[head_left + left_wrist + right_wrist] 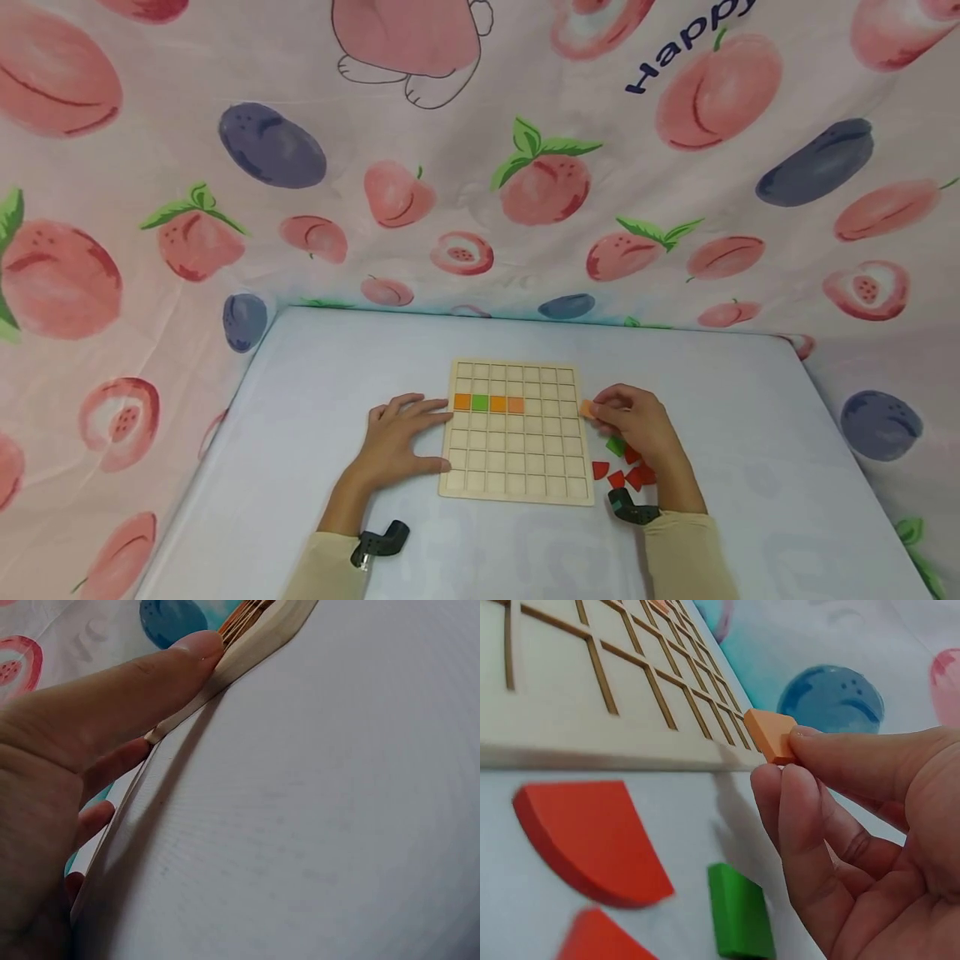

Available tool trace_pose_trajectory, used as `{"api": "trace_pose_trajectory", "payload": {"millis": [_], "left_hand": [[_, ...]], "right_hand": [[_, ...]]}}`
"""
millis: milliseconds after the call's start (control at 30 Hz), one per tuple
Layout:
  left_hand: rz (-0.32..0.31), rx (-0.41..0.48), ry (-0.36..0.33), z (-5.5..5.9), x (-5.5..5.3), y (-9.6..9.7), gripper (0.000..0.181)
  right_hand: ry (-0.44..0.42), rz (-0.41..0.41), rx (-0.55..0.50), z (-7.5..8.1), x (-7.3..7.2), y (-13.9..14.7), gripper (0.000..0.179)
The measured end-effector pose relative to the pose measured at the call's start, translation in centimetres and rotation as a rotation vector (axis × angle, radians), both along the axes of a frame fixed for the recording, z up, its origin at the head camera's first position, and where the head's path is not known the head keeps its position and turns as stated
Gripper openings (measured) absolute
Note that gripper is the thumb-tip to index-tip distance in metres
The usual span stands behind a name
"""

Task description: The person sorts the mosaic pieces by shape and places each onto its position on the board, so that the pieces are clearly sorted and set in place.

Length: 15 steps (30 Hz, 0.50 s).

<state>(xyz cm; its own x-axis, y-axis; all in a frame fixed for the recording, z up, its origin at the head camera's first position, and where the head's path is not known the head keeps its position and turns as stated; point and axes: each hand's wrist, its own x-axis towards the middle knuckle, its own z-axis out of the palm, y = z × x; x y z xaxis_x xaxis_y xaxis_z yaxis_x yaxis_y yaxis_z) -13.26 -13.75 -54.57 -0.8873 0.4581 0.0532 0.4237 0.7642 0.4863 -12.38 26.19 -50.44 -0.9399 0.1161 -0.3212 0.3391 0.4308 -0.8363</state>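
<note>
Bench (750, 433) is carrying gridded board (515, 461). Left grip (393, 446) is splaying, unclenched, touching board's left edge. Right grip (636, 422) is hovering just off board's right edge. 4 tiles (480, 403) are lining 1 board row. Right grip is pinching 1 peach tile (771, 735).

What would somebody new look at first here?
Probably the big printed fruit on the cloth behind the table. Then the wooden grid board in the middle, with four coloured squares in one row. By its right edge, the right hand pinches a light orange tile.
</note>
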Motion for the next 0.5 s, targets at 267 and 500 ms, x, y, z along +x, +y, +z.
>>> {"api": "trace_pose_trajectory", "payload": {"millis": [267, 500], "left_hand": [[-0.010, 0.004, 0.001, -0.1, 0.0, 0.0, 0.073], [-0.011, -0.002, -0.003, -0.2, 0.0, -0.1, 0.074]], "right_hand": [[0.070, 0.019, -0.073, -0.4, -0.4, -1.6, 0.024], [0.136, 0.041, -0.079, -0.6, -1.1, -3.3, 0.022]]}}
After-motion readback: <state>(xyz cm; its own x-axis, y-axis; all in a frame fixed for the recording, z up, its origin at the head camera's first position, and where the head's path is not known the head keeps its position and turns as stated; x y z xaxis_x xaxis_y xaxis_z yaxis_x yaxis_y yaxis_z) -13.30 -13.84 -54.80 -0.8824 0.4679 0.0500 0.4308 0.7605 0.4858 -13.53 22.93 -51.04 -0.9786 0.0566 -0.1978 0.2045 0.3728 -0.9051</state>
